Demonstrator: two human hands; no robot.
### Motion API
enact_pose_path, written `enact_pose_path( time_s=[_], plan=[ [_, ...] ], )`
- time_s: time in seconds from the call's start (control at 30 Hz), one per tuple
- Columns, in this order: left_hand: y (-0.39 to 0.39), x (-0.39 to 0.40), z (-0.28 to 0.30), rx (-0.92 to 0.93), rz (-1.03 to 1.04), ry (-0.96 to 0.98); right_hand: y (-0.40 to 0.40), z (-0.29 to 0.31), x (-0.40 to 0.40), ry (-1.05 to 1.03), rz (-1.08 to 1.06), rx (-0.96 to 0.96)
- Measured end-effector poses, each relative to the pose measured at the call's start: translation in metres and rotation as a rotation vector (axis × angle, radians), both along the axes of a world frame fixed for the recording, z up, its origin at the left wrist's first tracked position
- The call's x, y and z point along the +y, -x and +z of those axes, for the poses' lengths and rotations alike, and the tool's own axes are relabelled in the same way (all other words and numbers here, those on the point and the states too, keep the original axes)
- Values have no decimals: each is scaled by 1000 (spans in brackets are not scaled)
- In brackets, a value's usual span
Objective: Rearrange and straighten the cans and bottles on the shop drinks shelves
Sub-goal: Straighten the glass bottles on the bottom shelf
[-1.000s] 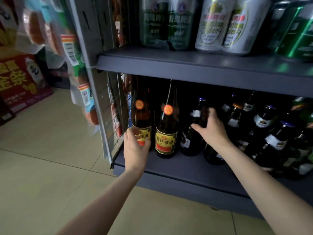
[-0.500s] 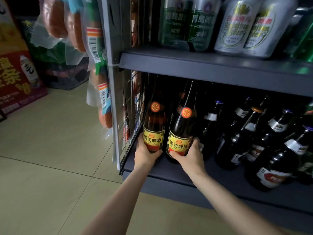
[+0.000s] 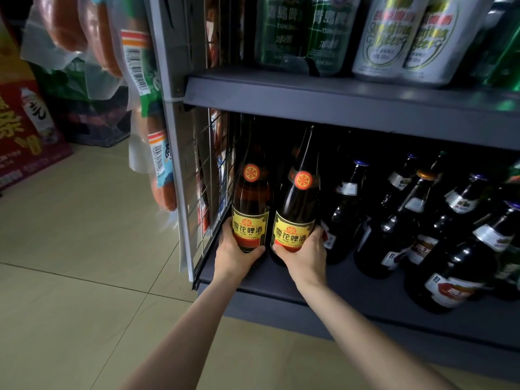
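Two tall brown beer bottles with yellow labels stand side by side at the left end of the bottom shelf (image 3: 281, 285). My left hand (image 3: 233, 256) grips the base of the left bottle (image 3: 250, 204), which stands upright next to the wire side grid. My right hand (image 3: 305, 256) grips the base of the right bottle (image 3: 299, 209), which leans a little to the right. Both labels face me. Several dark beer bottles (image 3: 394, 220) with white and red labels crowd the shelf to the right, at mixed angles.
The upper shelf (image 3: 337, 99) carries green cans (image 3: 298, 32) and white cans (image 3: 399, 38). A wire side grid (image 3: 208, 192) closes the shelf's left end, with packaged sausages (image 3: 157, 153) hanging outside it. A red carton (image 3: 25, 130) stands on the tiled floor at left.
My right hand has left the dark bottles and taken hold of the right yellow-label bottle. My left hand still holds the left bottle. The view has moved closer to the shelf.
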State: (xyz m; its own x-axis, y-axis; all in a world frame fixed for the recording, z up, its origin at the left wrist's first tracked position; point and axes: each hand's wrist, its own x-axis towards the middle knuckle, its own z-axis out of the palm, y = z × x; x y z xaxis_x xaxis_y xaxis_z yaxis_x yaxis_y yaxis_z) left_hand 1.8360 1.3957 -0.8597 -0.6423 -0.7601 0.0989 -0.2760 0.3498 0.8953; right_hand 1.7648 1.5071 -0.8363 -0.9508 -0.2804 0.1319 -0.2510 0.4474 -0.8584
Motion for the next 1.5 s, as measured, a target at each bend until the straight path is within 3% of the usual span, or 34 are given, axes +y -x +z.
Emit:
enact_pose_path(
  time_s=[0.17,0.53,0.73,0.9,1.1,1.5],
  plan=[
    [-1,0,-2,-21,-6,-4,4,6,-8,118,-45,-28],
    [-20,39,-12,76,222,116,-9,8,47,78,-25,14],
    [-10,70,0,162,-35,337,-3,9,81,76,-83,24],
    [19,87,12,109,-168,252,8,10,100,79,-160,17],
    [61,78,28,2,-58,-37,16,8,108,80,-130,6],
    [119,62,16,-89,97,-68,19,1,107,116,-138,44]
  ],
)
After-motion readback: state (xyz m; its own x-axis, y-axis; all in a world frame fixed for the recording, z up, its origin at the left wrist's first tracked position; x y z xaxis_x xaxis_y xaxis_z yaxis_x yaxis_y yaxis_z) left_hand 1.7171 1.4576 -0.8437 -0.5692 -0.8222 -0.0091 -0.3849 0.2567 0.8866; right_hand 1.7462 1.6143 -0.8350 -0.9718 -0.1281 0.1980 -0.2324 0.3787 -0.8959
